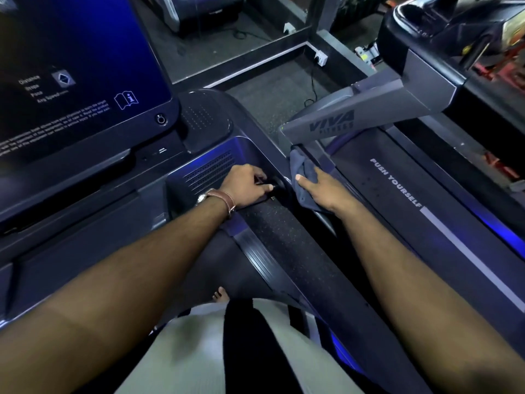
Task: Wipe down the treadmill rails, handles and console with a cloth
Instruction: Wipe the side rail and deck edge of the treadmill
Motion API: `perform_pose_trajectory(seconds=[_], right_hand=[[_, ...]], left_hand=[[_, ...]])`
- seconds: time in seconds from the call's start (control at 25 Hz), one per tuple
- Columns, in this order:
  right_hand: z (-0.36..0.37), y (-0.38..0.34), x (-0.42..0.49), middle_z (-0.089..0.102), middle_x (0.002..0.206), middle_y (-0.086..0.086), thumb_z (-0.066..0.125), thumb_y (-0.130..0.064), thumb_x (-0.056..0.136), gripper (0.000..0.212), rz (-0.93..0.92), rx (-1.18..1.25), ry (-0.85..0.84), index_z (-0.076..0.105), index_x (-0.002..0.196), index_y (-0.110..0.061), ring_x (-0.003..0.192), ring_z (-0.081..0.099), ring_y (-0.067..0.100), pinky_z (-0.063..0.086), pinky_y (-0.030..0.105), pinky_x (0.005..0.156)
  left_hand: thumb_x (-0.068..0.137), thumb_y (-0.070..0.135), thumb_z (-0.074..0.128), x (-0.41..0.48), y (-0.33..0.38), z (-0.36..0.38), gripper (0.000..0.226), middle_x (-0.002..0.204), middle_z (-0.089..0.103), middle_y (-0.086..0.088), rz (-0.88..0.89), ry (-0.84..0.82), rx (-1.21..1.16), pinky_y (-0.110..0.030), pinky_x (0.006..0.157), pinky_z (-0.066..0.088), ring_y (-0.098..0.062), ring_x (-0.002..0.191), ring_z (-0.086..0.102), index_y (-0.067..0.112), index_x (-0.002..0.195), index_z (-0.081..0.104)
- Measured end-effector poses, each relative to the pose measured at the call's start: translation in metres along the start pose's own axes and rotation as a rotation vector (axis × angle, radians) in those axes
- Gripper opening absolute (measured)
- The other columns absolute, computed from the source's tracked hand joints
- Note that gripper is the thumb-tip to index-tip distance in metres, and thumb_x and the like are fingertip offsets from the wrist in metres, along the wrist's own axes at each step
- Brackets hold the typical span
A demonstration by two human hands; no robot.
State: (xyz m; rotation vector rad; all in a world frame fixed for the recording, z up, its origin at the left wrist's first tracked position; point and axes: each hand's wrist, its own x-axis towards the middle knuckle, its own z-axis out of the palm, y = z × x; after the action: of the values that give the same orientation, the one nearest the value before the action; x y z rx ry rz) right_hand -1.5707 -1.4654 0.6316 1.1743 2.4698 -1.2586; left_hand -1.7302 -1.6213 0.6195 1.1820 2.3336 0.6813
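Note:
The treadmill console [85,66], with a dark blue screen, fills the upper left. Below its right corner my left hand [247,186], with a watch and a bracelet at the wrist, is curled around a short dark handle [274,185] next to a speaker grille. To the right of it my right hand [321,189] holds a crumpled grey cloth [302,170] flat against the outer right side of the console housing. Part of the cloth is hidden under my palm. The ribbed side rail [255,251] runs down toward my body.
A neighbouring treadmill stands close on the right, with a grey VIVA upright [355,118] and a belt marked PUSH YOURSELF [395,183]. A narrow strip of speckled floor [301,251] separates the two machines. My bare foot [220,294] stands on the belt. Cables and plugs lie on the floor ahead.

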Motion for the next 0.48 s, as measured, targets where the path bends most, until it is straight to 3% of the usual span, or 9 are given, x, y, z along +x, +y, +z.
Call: perform_pose_trajectory(seconds=[0.16, 0.48], right_hand=[[0.015, -0.041, 0.047, 0.052, 0.143, 0.011, 0.044, -0.064, 0.091, 0.067, 0.003, -0.199, 0.051, 0.038, 0.146, -0.025, 0.128, 0.051, 0.034, 0.039, 0.038, 0.103], [0.018, -0.015, -0.001, 0.036, 0.146, 0.017, 0.039, -0.056, 0.098, 0.066, -0.134, -0.489, 0.129, 0.019, 0.152, -0.024, 0.122, 0.050, 0.043, 0.045, 0.050, 0.092]], left_hand=[[0.079, 0.026, 0.073, 0.001, 0.001, -0.001, 0.007, 0.081, 0.074, 0.007, -0.100, 0.017, -0.071, -0.018, 0.075, 0.048, -0.006, 0.076, 0.065, 0.022, 0.083, 0.077], [0.075, 0.024, 0.075, -0.006, -0.002, -0.004, 0.009, 0.076, 0.071, 0.004, -0.252, 0.167, -0.109, -0.019, 0.068, 0.043, -0.008, 0.070, 0.060, 0.021, 0.084, 0.076]])
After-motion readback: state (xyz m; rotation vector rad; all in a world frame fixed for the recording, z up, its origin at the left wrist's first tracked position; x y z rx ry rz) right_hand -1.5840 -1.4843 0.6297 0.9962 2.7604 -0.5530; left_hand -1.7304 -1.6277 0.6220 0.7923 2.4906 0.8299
